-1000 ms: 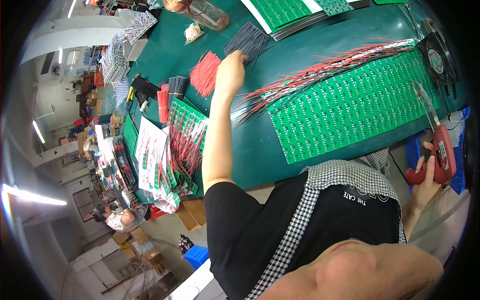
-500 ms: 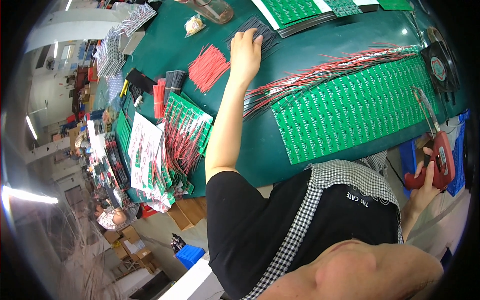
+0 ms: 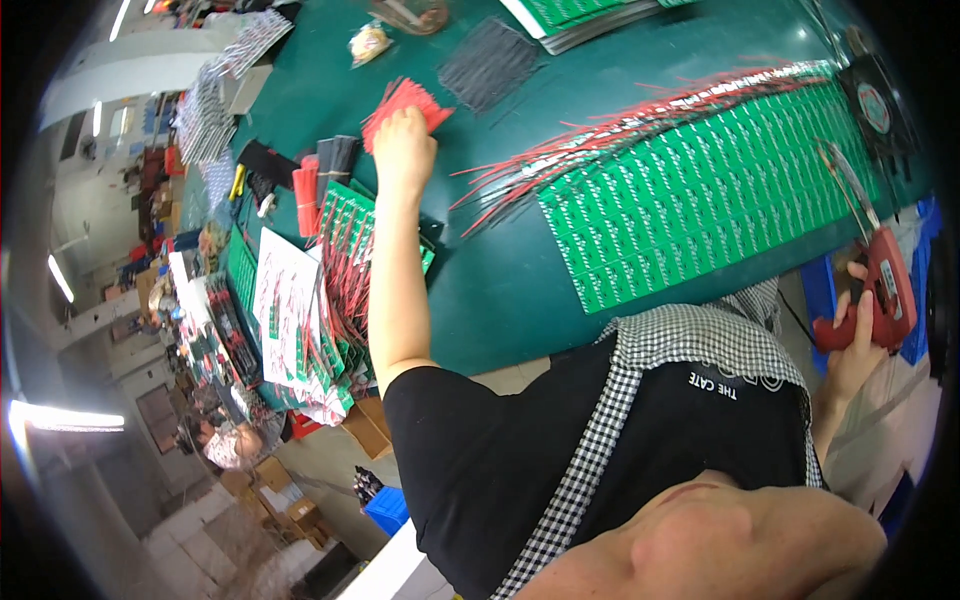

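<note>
My left hand (image 3: 404, 152) is on a pile of short red wires (image 3: 412, 98), its fingers bent down and closed on the near side; their tips are partly hidden. A flat pile of black wires (image 3: 490, 65) lies just to the right of it. In my right hand (image 3: 855, 345), at the right edge of the table, is a red soldering gun (image 3: 888, 285), its metal tip over the corner of a large green circuit board panel (image 3: 690, 205). Red and black wires (image 3: 600, 140) lie in a row along the panel's far edge.
On the left are wired green boards (image 3: 350, 240), white sheets (image 3: 285, 300) and upright red wire bundles (image 3: 306, 200). A small black fan (image 3: 875, 105) stands at the right. Stacked boards (image 3: 590, 25), a small bag (image 3: 369, 44) and a jar (image 3: 412, 12) sit farther back.
My left hand has moved left and nearer, from the black wire pile to the red one. My right hand still holds the soldering gun. The view has shifted slightly.
</note>
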Tool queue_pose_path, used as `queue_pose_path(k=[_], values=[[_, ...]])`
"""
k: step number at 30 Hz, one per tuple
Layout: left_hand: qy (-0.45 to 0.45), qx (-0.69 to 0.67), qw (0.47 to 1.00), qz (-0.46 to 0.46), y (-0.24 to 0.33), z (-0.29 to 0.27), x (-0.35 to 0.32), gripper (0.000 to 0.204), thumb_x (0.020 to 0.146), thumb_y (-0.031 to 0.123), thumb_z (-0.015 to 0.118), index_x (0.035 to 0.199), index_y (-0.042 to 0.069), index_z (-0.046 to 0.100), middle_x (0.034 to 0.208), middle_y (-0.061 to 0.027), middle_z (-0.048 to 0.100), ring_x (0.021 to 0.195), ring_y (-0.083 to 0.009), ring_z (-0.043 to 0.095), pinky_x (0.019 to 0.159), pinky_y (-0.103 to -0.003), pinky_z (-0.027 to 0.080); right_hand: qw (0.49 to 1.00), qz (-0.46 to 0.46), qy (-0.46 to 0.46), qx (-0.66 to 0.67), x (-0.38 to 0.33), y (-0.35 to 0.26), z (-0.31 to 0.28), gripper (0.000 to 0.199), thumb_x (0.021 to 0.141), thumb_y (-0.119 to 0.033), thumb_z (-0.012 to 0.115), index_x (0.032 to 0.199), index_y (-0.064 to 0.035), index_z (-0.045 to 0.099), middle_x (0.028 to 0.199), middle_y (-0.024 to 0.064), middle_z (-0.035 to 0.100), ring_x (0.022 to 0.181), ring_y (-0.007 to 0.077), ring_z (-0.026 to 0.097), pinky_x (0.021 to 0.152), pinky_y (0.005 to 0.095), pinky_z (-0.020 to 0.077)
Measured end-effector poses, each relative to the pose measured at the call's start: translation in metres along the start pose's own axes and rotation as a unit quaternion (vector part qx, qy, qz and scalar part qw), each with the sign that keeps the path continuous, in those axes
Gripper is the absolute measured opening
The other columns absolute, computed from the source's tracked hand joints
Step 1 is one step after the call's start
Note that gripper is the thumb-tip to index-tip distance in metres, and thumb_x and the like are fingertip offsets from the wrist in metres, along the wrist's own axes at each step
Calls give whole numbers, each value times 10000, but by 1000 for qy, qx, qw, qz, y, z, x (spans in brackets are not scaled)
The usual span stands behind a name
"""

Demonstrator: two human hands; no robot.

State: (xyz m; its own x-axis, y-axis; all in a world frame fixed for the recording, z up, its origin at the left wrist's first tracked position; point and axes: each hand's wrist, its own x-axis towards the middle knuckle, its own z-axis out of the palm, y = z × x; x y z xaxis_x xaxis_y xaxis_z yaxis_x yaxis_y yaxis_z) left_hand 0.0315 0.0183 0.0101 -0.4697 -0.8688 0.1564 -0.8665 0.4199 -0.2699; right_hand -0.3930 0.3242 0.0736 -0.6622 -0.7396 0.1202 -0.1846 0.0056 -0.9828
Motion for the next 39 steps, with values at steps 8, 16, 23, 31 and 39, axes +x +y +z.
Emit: queue_pose_path(k=[8, 16, 23, 31, 39], values=[[39, -7, 999, 20, -1, -2, 7, 40, 748, 37, 468, 746, 19, 503, 767, -139, 559, 690, -309, 583, 606, -397, 480, 999, -34, 14, 7, -10, -6, -5, 325, 859, -31, 442, 1175, 34, 404, 1028, 178, 549, 559, 67, 418, 478, 185, 354], [42, -62, 997, -18, 2, -9, -3, 102, 782, 108, 521, 813, 42, 592, 754, -139, 611, 688, -298, 593, 605, -392, 471, 1000, -26, 14, -3, -12, -2, -7, 326, 850, -24, 463, 1167, 26, 413, 1027, 189, 551, 551, 69, 418, 481, 198, 361], [160, -201, 962, -88, -1, -7, -4, 146, 818, 108, 520, 884, 16, 612, 806, -156, 626, 728, -288, 618, 653, -343, 484, 1000, -28, -2, -6, -13, -3, -5, 331, 852, -25, 456, 1176, 27, 409, 1032, 187, 548, 557, 73, 422, 486, 201, 365], [296, -610, 704, -210, -17, -19, -10, 99, 829, 8, 542, 813, -75, 595, 787, -110, 631, 738, -137, 604, 696, -237, 487, 1000, -21, 14, 12, -12, -6, 1, 320, 855, -43, 454, 1164, 26, 409, 1034, 181, 546, 553, 83, 422, 488, 191, 361], [295, -628, 679, -239, 3, -6, -30, 110, 847, 43, 536, 826, -50, 591, 801, -99, 632, 726, -109, 585, 699, -240, 475, 1000, 2, 10, -12, -14, -9, 0, 305, 862, -52, 436, 1152, 38, 411, 1026, 170, 549, 546, 85, 425, 482, 186, 357]])
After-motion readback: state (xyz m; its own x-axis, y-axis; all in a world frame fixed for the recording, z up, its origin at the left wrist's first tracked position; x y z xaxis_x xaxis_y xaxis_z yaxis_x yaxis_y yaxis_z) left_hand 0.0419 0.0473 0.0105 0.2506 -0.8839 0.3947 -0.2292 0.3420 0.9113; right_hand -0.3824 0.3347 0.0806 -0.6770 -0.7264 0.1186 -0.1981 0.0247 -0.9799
